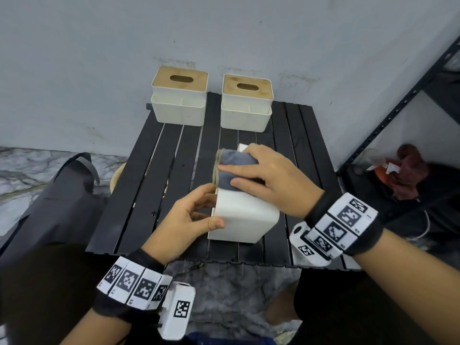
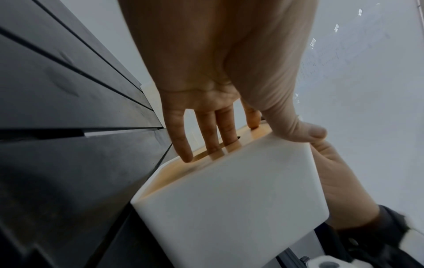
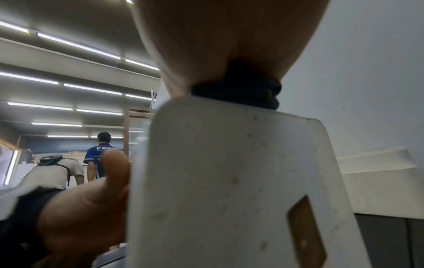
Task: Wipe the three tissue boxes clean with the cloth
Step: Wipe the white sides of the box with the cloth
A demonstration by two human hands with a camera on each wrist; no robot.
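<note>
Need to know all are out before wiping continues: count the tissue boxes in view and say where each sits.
3. Two tissue boxes stand at the table's far edge by the wall, left and right. The third lies on its side near the front, held by the left hand, with the cloth on it.

**Room and surroundings**

Pale grey wall point(image 1: 224, 33) behind, scuffed and stained near its base. Black slatted table point(image 1: 154, 155) stands against it. Floor point(image 1: 22, 170) is grey marbled stone. Dark bag point(image 1: 57, 195) with a strap lies left of the table. Black metal shelving point(image 1: 388, 115) at right, holding a dark red cloth point(image 1: 410, 170). Right wrist view: long ceiling strip lights point(image 3: 78, 45); two people point(image 3: 98, 156) stand far off, backs turned.
</note>
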